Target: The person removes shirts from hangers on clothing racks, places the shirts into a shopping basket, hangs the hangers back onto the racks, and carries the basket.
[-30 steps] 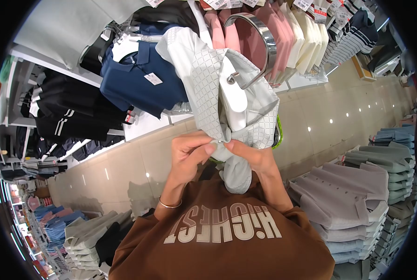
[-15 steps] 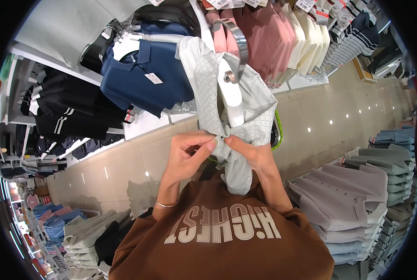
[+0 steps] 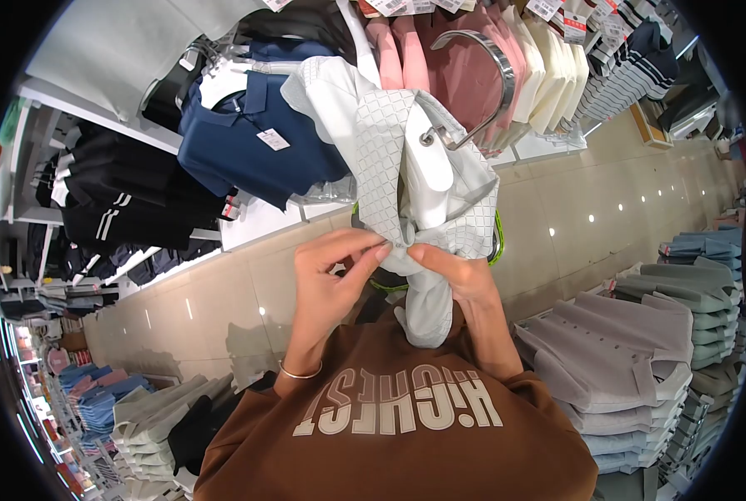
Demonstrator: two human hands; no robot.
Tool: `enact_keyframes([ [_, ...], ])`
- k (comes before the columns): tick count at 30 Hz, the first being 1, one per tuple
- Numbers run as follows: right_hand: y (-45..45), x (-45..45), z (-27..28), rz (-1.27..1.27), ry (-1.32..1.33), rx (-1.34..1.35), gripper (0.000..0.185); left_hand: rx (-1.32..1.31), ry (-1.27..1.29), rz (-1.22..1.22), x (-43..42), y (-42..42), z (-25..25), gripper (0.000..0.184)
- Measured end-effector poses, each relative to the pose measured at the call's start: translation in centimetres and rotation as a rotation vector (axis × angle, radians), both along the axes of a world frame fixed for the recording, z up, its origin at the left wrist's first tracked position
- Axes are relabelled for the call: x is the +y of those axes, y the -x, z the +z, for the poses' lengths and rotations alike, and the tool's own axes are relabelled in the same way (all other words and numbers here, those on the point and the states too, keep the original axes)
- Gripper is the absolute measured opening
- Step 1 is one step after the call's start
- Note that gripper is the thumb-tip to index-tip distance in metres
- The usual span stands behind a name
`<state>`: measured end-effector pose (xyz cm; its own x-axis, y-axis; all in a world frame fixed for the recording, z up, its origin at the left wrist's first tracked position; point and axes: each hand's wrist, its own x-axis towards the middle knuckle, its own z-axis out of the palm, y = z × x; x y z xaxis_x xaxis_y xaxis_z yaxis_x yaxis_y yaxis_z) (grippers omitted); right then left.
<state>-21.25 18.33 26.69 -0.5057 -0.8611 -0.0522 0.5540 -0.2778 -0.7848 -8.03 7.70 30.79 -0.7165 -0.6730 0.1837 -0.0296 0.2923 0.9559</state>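
A light grey shirt (image 3: 379, 125) with a diamond-grid pattern hangs in front of me on a white hanger (image 3: 431, 179) with a metal hook (image 3: 506, 79). My left hand (image 3: 331, 267) pinches the shirt's front edge below the collar between thumb and fingertips. Close beside it, my right hand (image 3: 461, 280) grips the facing edge, its thumb on top and its fingers partly hidden by the cloth. Both sets of fingertips nearly meet at the collar opening. The lower part of the shirt (image 3: 429, 321) dangles toward my chest.
A navy polo shirt (image 3: 260, 142) with a tag hangs at the left, black shirts (image 3: 131, 192) beyond it. Pink shirts (image 3: 473, 75) and cream shirts (image 3: 548, 75) line the rack ahead. Folded shirts (image 3: 615, 351) are stacked at the right. Glossy tiled floor (image 3: 573, 225) runs between.
The hanger and its hook have tipped to the right, and the upper part of the shirt has shifted with them. Both hands keep their hold at nearly the same spot.
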Motion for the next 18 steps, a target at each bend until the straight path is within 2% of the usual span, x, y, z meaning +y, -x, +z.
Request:
enact_keyframes([
  [1,0.0,0.0,-0.1,0.002,0.004,0.009,0.044,0.009,0.086,0.028,0.3,0.1,0.2,0.005],
  [7,0.0,0.0,0.3,0.036,0.008,0.003,0.043,-0.023,0.041,-0.055,0.9,-0.1,0.1,0.006],
  [10,0.2,0.3,0.4,0.073,0.034,0.124,0.044,0.046,-0.043,-0.195,0.1,-0.7,-0.5,0.004],
  [13,0.0,0.3,0.6,0.074,0.072,0.204,0.042,0.002,-0.076,-0.175,0.0,-0.8,-0.8,0.004],
  [16,0.7,0.6,0.2,0.112,0.019,0.422,0.04,-0.053,-0.15,-0.143,0.2,-0.9,-0.5,0.003],
  [18,0.7,0.4,0.5,0.104,0.015,0.396,0.04,-0.037,-0.152,-0.141,0.2,-0.9,-0.7,0.003],
])
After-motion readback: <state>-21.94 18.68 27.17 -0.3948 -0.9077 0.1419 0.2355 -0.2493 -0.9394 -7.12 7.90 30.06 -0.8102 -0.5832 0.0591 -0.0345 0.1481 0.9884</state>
